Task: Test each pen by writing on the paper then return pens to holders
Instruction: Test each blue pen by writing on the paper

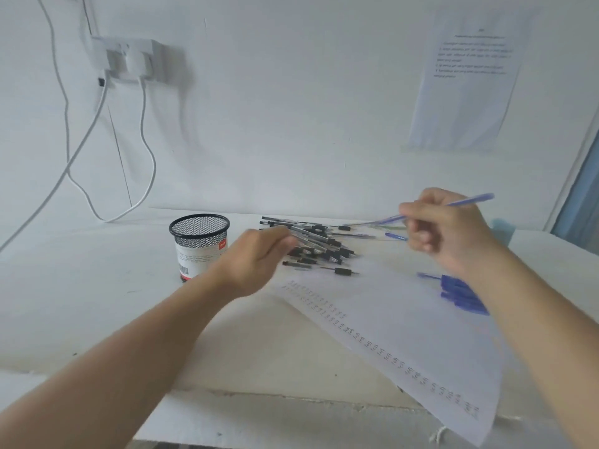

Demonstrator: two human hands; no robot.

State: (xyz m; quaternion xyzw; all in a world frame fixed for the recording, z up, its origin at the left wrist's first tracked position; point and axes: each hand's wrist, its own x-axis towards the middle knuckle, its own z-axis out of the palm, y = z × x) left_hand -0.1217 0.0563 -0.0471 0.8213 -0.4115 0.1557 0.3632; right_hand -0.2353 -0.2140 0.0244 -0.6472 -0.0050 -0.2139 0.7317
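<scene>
Fingers (418, 236) of right hand (449, 234): curled, pinching one blue pen (471, 199), held raised above the worktop (97, 286). Fingers of left hand (256, 259): blurred, at the edge of the black pen pile (319, 243); grip cannot be told. Mesh holder (199, 241): upright, just left of the pile. Paper (389, 325): flat, overhanging the near edge, rows of test marks. Loose blue pens (463, 293): clustered on the paper's right side.

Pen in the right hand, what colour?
Blue: the pen in the right hand, head view.
</scene>
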